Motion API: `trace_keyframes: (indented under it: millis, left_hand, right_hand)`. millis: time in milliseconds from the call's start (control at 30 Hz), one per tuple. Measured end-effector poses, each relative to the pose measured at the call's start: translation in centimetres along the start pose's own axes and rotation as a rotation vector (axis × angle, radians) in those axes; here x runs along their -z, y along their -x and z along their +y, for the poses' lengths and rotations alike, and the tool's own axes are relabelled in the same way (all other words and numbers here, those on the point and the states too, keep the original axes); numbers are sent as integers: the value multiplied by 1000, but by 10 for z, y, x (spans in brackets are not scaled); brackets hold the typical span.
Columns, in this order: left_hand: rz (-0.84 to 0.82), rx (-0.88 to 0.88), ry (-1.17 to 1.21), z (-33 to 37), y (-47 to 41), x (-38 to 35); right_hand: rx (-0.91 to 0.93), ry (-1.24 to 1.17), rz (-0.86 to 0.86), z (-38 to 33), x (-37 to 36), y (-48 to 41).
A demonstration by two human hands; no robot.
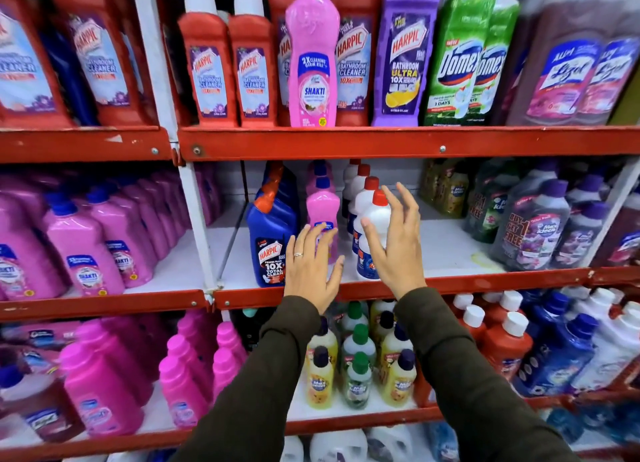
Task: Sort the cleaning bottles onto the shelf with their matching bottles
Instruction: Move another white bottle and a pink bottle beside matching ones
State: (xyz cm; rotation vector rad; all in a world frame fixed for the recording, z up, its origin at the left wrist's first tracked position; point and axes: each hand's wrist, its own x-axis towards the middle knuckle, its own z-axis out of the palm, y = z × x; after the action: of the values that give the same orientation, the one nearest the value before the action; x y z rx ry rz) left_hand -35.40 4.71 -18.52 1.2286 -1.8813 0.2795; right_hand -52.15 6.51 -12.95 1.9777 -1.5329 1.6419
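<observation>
Both hands hover spread and empty at the middle red metal shelf [450, 283], left hand [311, 264] before the pink plastic bottle [322, 207], right hand [394, 247] beside the white red-capped bottle [375, 215] (probably squaring rows); next, grip one.

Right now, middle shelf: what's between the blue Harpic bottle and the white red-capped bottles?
Head view: a row of pink Shakti bottles stands between the blue Harpic bottle and the white red-capped bottles; the left hand partly covers the front one.
</observation>
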Motion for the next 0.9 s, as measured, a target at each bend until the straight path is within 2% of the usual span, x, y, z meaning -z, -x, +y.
trace_keyframes:
  millis: [333,533,633,733,900]
  left_hand:
    - [275,-131,-128,-3,-89,88]
    - [373,-98,-199,-27,-127,126]
    - [373,-24,-240,-44,-135,136]
    - [359,18,-258,-58,-136,138]
    - [337,-7,-277,-73,-131,134]
  right_hand:
    - [171,67,190,-78,19,-84]
    - [208,-35,245,-120,24,-133]
    - [122,-102,151,-137,18,-154]
    - [-23,-60,54,-152,7,-170]
    - [-231,101,49,-167,-14,-178]
